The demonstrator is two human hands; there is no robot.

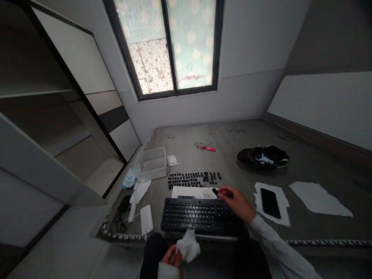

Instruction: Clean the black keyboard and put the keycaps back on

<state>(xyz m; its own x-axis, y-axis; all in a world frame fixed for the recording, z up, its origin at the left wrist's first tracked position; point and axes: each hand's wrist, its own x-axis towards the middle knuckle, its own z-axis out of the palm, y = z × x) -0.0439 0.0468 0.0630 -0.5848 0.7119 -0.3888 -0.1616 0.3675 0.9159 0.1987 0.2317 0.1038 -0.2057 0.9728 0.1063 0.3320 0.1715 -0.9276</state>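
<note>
In the head view, a black keyboard (192, 214) lies at the mattress edge in front of me; many of its keys are off, and its upper surface looks shiny. My right hand (236, 199) pinches a small black keycap (215, 191) above the right end of a white sheet (183, 192) behind the keyboard. Low in front of the keyboard, my left hand (172, 256) grips a crumpled white tissue (188, 247). Beyond the sheet, several rows of loose black keycaps (186, 179) lie spread on the mattress.
To the left are a clear plastic box (151, 162), blue masks (130, 178), a white flat tool (141, 192), a white block (147, 219) and a dark cable (119, 221). A phone (270, 202) on paper and a black cap (264, 157) are right; a red packet (207, 147) lies farther back.
</note>
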